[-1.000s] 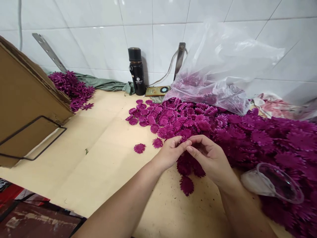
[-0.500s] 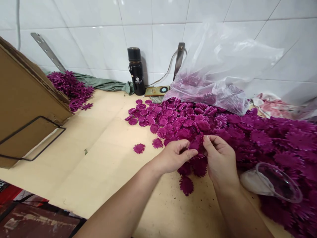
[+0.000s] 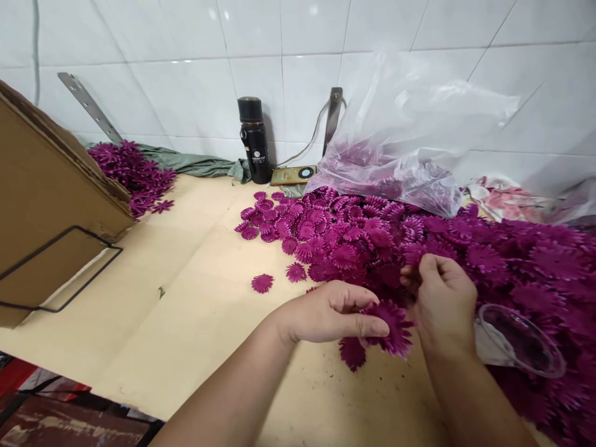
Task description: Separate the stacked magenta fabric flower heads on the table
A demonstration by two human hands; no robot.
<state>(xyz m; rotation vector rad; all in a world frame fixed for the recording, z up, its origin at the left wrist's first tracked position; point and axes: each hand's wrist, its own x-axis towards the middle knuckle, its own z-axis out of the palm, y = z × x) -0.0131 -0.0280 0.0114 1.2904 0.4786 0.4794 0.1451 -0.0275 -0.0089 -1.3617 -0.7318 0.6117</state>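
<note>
While the left hand has a purple flower pinched between thumb and fingers over the table, the right hand is curled up by the big flower pile, and I honestly can't tell if it's got hold of one.

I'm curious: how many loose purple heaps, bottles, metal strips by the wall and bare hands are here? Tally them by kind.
Loose purple heaps: 2 (left heap, right heap)
Bottles: 1 (black bottle)
Metal strips: 2 (left strip, right strip)
Bare hands: 2 (left hand, right hand)
Total: 7
</note>
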